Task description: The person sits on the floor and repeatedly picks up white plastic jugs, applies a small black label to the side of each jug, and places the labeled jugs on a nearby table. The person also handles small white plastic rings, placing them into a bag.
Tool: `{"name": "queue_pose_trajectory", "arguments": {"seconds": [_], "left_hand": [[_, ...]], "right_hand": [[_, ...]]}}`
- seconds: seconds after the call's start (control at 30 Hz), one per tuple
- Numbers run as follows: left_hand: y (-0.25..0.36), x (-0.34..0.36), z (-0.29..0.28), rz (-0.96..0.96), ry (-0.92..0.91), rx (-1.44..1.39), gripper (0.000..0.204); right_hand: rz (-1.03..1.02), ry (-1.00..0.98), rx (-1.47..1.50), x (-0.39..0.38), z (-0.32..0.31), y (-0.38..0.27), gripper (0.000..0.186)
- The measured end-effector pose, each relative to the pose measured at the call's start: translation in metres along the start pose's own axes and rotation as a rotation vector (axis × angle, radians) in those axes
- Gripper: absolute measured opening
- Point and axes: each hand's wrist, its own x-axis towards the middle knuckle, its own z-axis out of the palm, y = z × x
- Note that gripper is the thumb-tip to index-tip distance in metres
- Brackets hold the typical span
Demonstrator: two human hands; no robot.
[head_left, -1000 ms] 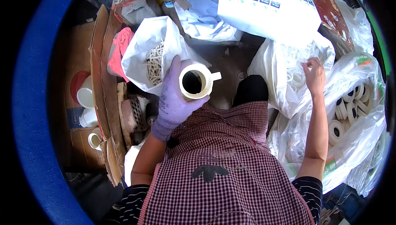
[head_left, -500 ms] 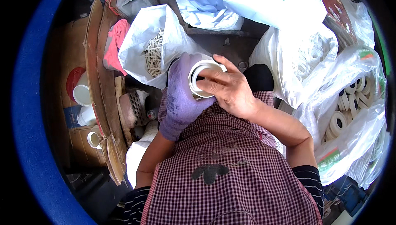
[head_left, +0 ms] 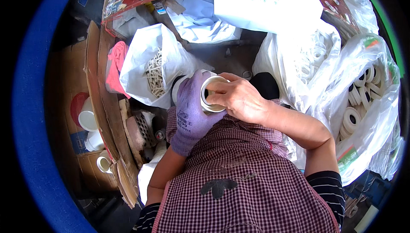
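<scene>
My left hand point(head_left: 191, 105), in a purple glove, wraps round a white tubular plastic piece point(head_left: 208, 108) held sideways above my lap. My right hand point(head_left: 241, 98), bare, is on the piece's open end, its thumb and fingers bent into the white ring-shaped mouth, gripping there. Whether a separate ring sits inside is hard to tell. My lap is covered by a checked apron point(head_left: 243, 190).
A white sack of small pieces point(head_left: 141, 62), a pink cloth point(head_left: 114, 68), cardboard point(head_left: 95, 83) with white containers point(head_left: 87, 120) stand left. Sacks of white rings point(head_left: 318, 49) and black-centred rings point(head_left: 351, 120) sit right. A white printed sheet point(head_left: 269, 15) lies ahead.
My right hand has come from the sack at the right onto the held piece, its fingers now in the mouth. My left hand still holds the piece, now tipped more sideways.
</scene>
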Motion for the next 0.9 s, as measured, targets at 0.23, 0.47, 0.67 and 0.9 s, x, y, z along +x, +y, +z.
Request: {"name": "queue_pose_trajectory", "arguments": {"seconds": [0.23, 0.47, 0.67, 0.9], "left_hand": [[-0.006, -0.004, 0.005, 0.011, 0.018, -0.014, 0.072], [0.004, 0.004, 0.007, 0.074, 0.043, 0.026, 0.072], [0.017, 0.009, -0.007, 0.053, -0.024, 0.113, 0.078], [0.012, 0.013, 0.003, 0.032, 0.007, -0.116, 0.068]], "right_hand": [[0.018, 0.110, -0.014, -0.006, 0.007, 0.001, 0.033], [-0.024, -0.131, -0.277, -0.003, 0.001, -0.006, 0.017], [-0.070, -0.349, -0.141, 0.005, -0.016, 0.001, 0.004], [-0.014, -0.383, -0.056, -0.003, -0.016, -0.002, 0.014]]}}
